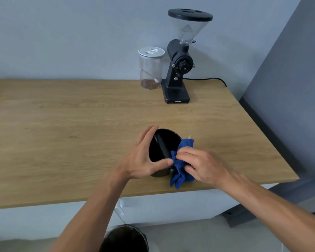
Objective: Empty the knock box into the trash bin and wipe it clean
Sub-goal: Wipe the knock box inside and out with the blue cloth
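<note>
Two hands at work: left hand (143,157) grips the knock box (164,151), right hand (200,165) pinches the blue cloth (180,171) against its rim.

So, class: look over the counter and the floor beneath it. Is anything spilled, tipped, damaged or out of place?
Nothing stands out. The knock box sits upright on the counter, steadied by the left hand, while the right hand presses the blue cloth against its rim. Grinder and jar stand upright; no spill shows.
</note>
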